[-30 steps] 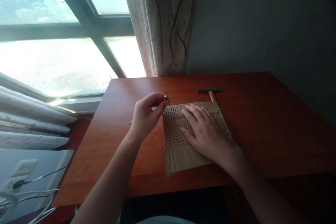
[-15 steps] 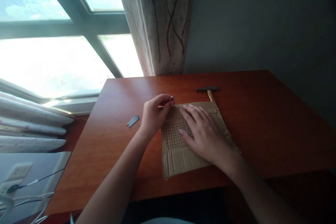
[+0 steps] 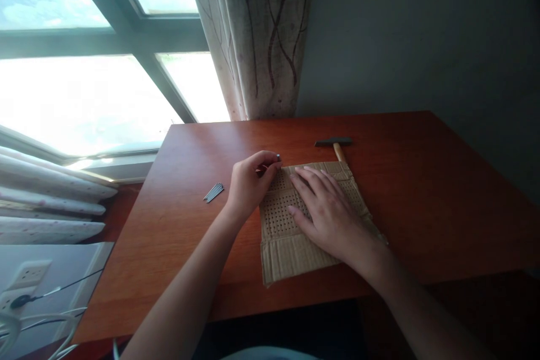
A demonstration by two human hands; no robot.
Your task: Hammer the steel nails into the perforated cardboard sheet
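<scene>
- The left hand [image 3: 250, 184] pinches a nail [image 3: 278, 156] between thumb and fingertips, head up. It has come down since a second ago to the 11 o'clock corner of the perforated cardboard [image 3: 291, 250].
- The right hand [image 3: 331, 211] lies flat and open on the cardboard, unmoved.
- The hammer [image 3: 335, 146] lies at the sheet's 12 o'clock; the spare nails [image 3: 214, 193] lie at 9 o'clock on the table [image 3: 422, 191].

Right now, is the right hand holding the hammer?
No: the right hand lies flat on the perforated cardboard, while the hammer rests untouched on the table beyond the fingertips.
</scene>
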